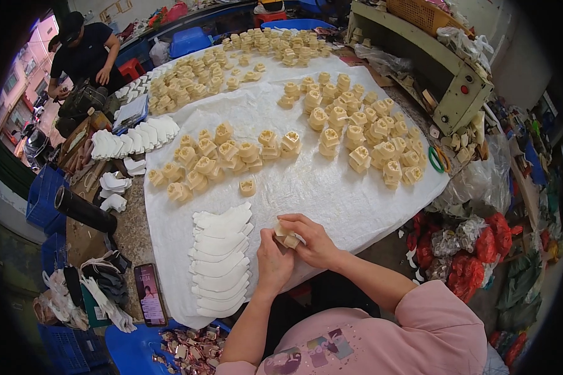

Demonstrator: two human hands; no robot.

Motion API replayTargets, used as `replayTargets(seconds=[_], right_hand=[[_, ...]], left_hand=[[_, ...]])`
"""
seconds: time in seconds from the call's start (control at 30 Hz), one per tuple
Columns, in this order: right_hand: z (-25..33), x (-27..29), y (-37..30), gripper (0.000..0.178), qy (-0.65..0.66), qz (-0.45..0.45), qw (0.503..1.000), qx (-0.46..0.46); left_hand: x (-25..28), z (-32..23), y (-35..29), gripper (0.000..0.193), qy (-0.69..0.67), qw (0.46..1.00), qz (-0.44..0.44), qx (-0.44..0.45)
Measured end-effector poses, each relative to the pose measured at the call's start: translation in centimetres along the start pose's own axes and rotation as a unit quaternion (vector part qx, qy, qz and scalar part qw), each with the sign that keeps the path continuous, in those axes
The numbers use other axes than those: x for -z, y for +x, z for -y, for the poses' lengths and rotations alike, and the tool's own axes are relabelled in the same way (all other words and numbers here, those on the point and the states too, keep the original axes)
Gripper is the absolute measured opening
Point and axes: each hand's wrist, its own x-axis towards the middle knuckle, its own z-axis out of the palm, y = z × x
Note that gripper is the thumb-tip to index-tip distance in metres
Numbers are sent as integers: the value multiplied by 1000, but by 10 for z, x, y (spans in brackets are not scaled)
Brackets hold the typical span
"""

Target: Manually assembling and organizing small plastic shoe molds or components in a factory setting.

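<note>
Close to the table's near edge, my left hand (274, 261) and my right hand (314, 241) are closed together around a small cream piece (286, 237). Its shape is partly covered by my fingers. Left of my hands, an overlapping column of white curved flat cutouts (221, 265) lies on the white cloth (331, 187). Beyond them a single cream hollow piece (248, 188) stands in front of a stacked group of similar cream pieces (228, 150).
More cream stacks (375, 131) cover the right side. A phone (151, 295), a black cylinder (86, 211) and more white cutouts (136, 139) sit at left. A co-worker (81, 53) is at far left. A green machine (419, 59) stands at far right; red bags (481, 250) lie below.
</note>
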Motion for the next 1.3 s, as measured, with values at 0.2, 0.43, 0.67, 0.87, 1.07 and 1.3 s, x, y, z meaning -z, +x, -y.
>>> replayTargets(seconds=[0.2,0.43,0.67,0.87,1.07,1.3], right_hand=[[-20,14,-2,34,118,-1,977,-177],[-27,33,5,42,-74,15,997,-2],[-41,55,10,49,-116,67,990,50],[-71,61,85,73,-118,-64,989,-58],[-99,37,141,78,-127,-59,985,-100],[-141,32,152,63,-103,-178,974,-94]], left_hand=[[-7,33,-3,37,-219,975,10,-42],[-11,2,2,50,-102,992,-40,-63],[1,7,-13,65,325,933,-35,-151],[17,13,-10,56,304,937,-17,-168],[50,-9,-2,55,246,955,-46,-161],[105,11,31,46,215,961,-113,-131]])
